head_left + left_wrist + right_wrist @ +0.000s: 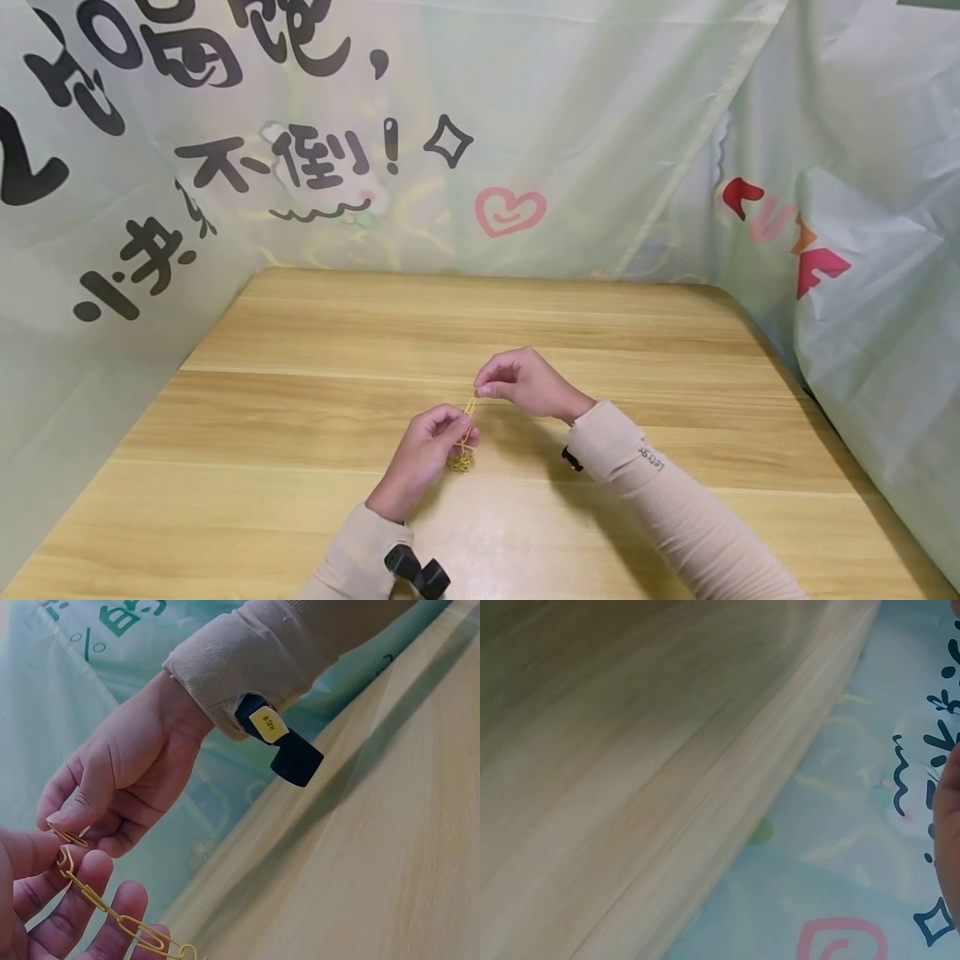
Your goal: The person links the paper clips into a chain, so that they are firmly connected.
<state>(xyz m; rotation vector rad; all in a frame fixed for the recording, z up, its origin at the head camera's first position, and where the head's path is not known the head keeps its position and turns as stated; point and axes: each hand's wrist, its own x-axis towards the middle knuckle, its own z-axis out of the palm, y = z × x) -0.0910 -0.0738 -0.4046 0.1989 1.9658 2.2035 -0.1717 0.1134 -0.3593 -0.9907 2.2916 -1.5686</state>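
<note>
A chain of yellow paper clips (462,461) hangs bunched under my left hand (422,450) in the head view. Thumb and fingers of that hand pinch its upper part. Higher and to the right, my right hand (531,385) pinches the top paper clip between thumb and fingertips. Seen from the left wrist, that clip (69,835) lies at the right fingertips, close to the left thumb, and the linked clips (142,930) run down across the left fingers (64,922). Only an edge of the right hand (949,832) enters the right wrist view.
Both hands are above a wooden table (300,325). Pale printed cloth (600,150) with dark lettering and a pink heart encloses the back and sides. Black wrist cameras sit on the left cuff (367,542) and the right cuff (611,437).
</note>
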